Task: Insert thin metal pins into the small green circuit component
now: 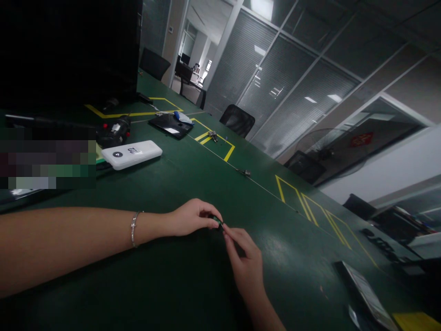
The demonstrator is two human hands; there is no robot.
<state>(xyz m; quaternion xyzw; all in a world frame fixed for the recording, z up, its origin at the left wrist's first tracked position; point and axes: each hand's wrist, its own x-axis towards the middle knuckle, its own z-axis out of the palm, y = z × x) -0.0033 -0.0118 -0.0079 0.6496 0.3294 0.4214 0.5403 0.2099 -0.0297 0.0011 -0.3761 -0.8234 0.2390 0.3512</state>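
Observation:
Over the dark green table (193, 179), my two hands meet at one small item. My left hand (196, 217), with a silver bracelet (134, 229) on its wrist, pinches a small dark piece with green on it (217, 221) between thumb and fingers. From the near right, my right hand (243, 253) is closed in a pinch at the piece's other end. Fingers cover most of it, so its exact kind does not show.
To the left lies a white oblong device (132, 155) marked 22. Behind it are a black tool-like object (117, 131) and a black flat panel (171, 125). Small metal parts (213, 136) lie farther off. A tablet-like device (365, 292) sits at the right.

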